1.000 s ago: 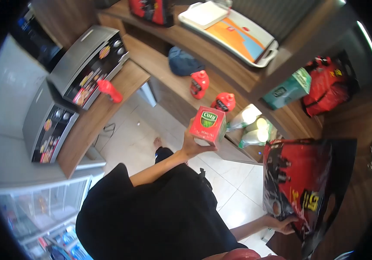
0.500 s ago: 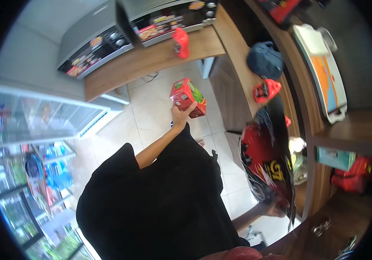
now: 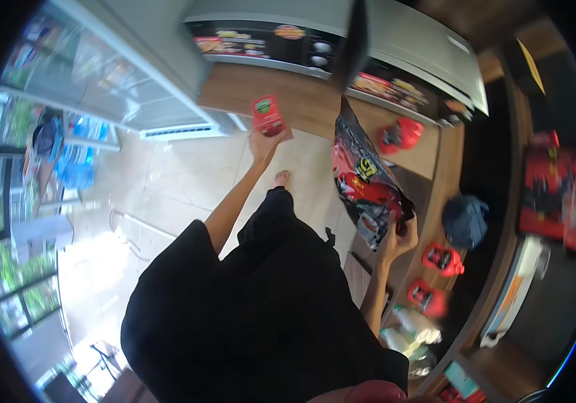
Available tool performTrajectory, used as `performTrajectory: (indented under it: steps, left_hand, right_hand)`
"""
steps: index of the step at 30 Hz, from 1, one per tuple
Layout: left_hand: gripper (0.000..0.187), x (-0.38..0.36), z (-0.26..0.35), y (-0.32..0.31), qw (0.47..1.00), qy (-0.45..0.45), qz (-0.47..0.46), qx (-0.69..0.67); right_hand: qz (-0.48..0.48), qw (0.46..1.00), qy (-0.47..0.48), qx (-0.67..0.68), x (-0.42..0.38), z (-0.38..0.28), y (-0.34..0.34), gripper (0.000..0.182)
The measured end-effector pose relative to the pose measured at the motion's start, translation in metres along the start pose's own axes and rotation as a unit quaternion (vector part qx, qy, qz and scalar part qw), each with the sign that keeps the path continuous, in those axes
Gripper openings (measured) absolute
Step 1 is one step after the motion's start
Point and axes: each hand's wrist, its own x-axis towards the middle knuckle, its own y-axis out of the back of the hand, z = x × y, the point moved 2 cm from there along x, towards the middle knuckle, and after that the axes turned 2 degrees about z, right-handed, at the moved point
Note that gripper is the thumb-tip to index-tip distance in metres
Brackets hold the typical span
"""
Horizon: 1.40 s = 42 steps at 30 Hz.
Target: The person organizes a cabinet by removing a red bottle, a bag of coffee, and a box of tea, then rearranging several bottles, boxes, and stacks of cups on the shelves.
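1. Loose, matte black clothing point(image 3: 254, 309) fills the near view.
2. The right hand point(image 3: 400, 240), fingers closed, pinches one end of the G7 coffee bag point(image 3: 363, 176), glossy, creased and tapering, tilted in the air; its contents are hidden.
3. The left hand point(image 3: 261, 146), partly open, curls round the lower end of the Cozy tea box point(image 3: 265, 111), a red, square-edged carton, held in the air.
4. Below is a pale, smooth tile floor point(image 3: 180, 168), with a bare foot point(image 3: 283, 178) on it.
5. Rounded red squeeze bottles point(image 3: 443, 259) stand on the wood-grain counter point(image 3: 261, 86), near a dark blue fabric cap point(image 3: 464, 221).
6. Beyond are boxy countertop ovens point(image 3: 409, 40), a glass-fronted cabinet point(image 3: 110, 87) with blurred contents, and a rack holding translucent blue water bottles point(image 3: 75, 166).
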Motion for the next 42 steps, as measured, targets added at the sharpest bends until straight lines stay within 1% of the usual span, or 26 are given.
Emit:
performTrajectory:
  steps: [2, 3, 5, 7, 10, 11, 12, 13, 15, 18, 19, 22, 23, 24, 25, 27, 28, 29, 30, 32, 34, 35, 36, 38, 40, 42]
  left_hand:
    - [0.081, 0.043, -0.017, 0.004, 0.999, 0.008, 0.022, 0.042]
    - [0.084, 0.059, -0.017, 0.010, 0.999, 0.013, 0.019, 0.036]
    - [0.091, 0.092, -0.010, 0.017, 1.000, 0.020, 0.006, 0.019]
    - [0.094, 0.125, -0.024, 0.017, 0.999, -0.030, 0.011, 0.034]
    - [0.100, 0.165, -0.037, 0.017, 0.996, -0.062, -0.022, 0.056]
    - [0.100, 0.174, -0.045, 0.016, 0.995, -0.076, -0.034, 0.053]
    - [0.101, 0.183, -0.051, 0.015, 0.994, -0.091, -0.047, 0.049]
    - [0.102, 0.191, -0.055, 0.016, 0.995, -0.058, -0.074, 0.045]
    - [0.105, 0.199, -0.062, 0.020, 0.991, 0.008, -0.129, 0.036]
    - [0.106, 0.203, -0.060, 0.023, 0.992, -0.012, -0.119, 0.048]
    - [0.107, 0.201, -0.062, 0.023, 0.993, -0.023, -0.102, 0.054]
    - [0.108, 0.191, -0.067, 0.019, 0.993, -0.066, -0.039, 0.091]
    - [0.107, 0.181, -0.068, 0.019, 0.989, -0.085, -0.012, 0.120]
    - [0.106, 0.171, -0.071, 0.019, 0.983, -0.107, 0.013, 0.146]
    - [0.103, 0.163, -0.099, 0.020, 0.967, -0.156, -0.050, 0.192]
    - [0.095, 0.135, -0.113, 0.008, 0.979, -0.165, 0.018, 0.117]
    - [0.090, 0.110, -0.106, 0.006, 0.985, -0.104, 0.140, -0.009]
    - [0.085, 0.095, -0.088, 0.009, 0.993, -0.052, 0.106, 0.022]
    - [0.080, 0.076, -0.107, 0.008, 0.994, -0.023, 0.067, 0.085]
    - [0.065, 0.039, -0.111, -0.003, 0.997, 0.065, 0.006, 0.047]
    - [0.052, 0.012, -0.119, -0.018, 0.979, 0.059, -0.188, 0.055]
    - [0.040, -0.004, -0.172, -0.034, 0.956, 0.030, -0.293, 0.003]
    - [0.030, -0.018, -0.132, -0.038, 0.896, 0.145, -0.420, -0.025]
    - [0.032, -0.039, -0.126, -0.062, 0.747, 0.217, -0.629, 0.021]
    - [0.035, -0.067, -0.089, -0.081, 0.698, 0.098, -0.699, 0.122]
    - [0.036, -0.099, -0.075, -0.105, 0.686, 0.031, -0.723, 0.080]
  right_hand:
    - [-0.057, 0.998, 0.004, 0.010, 0.024, 0.009, -0.058, 0.019]
    - [-0.089, 0.996, -0.011, 0.022, 0.033, 0.017, -0.083, 0.027]
    - [-0.098, 0.991, -0.052, 0.074, 0.047, 0.048, -0.135, 0.034]
    - [-0.150, 0.981, -0.093, 0.075, 0.068, 0.065, -0.177, 0.042]
    - [-0.208, 0.964, -0.078, 0.149, 0.093, 0.096, -0.235, 0.045]
    - [-0.246, 0.958, -0.034, 0.143, 0.100, 0.111, -0.248, 0.033]
    - [-0.269, 0.952, -0.046, 0.138, 0.104, 0.123, -0.260, 0.032]
    - [-0.291, 0.946, -0.059, 0.132, 0.108, 0.130, -0.271, 0.032]
    - [-0.281, 0.941, -0.073, 0.173, 0.110, 0.142, -0.293, 0.017]
    - [-0.262, 0.957, -0.120, 0.026, 0.120, 0.179, -0.282, 0.008]
    - [-0.228, 0.970, -0.079, 0.013, 0.118, 0.179, -0.281, 0.032]
    - [-0.256, 0.958, -0.114, -0.064, 0.111, 0.189, -0.263, 0.034]
    - [-0.280, 0.944, -0.093, -0.146, 0.108, 0.198, -0.259, 0.029]
    - [-0.268, 0.954, -0.074, -0.113, 0.107, 0.192, -0.257, 0.027]
    - [-0.249, 0.964, -0.054, -0.081, 0.102, 0.179, -0.259, 0.028]
    - [-0.174, 0.983, -0.053, -0.038, 0.086, 0.167, -0.263, 0.042]
    - [-0.122, 0.990, -0.072, -0.025, 0.074, 0.169, -0.263, 0.056]
    - [-0.132, 0.989, -0.068, -0.014, 0.067, 0.168, -0.259, 0.065]
    - [-0.139, 0.988, -0.066, -0.005, 0.060, 0.167, -0.253, 0.074]
    - [-0.088, 0.994, -0.056, 0.018, 0.031, 0.172, -0.240, 0.070]
    - [-0.075, 0.991, -0.112, -0.010, 0.005, 0.172, -0.216, 0.067]
    - [-0.085, 0.985, -0.145, -0.027, -0.006, 0.166, -0.198, 0.060]
    - [-0.093, 0.978, -0.180, -0.041, -0.015, 0.155, -0.174, 0.054]
    - [-0.058, 0.976, -0.211, -0.001, -0.032, 0.136, -0.121, 0.045]
    - [0.012, 0.975, -0.222, 0.005, -0.050, 0.117, -0.065, 0.037]
    - [0.097, 0.971, -0.216, -0.022, -0.076, 0.099, 0.004, 0.031]
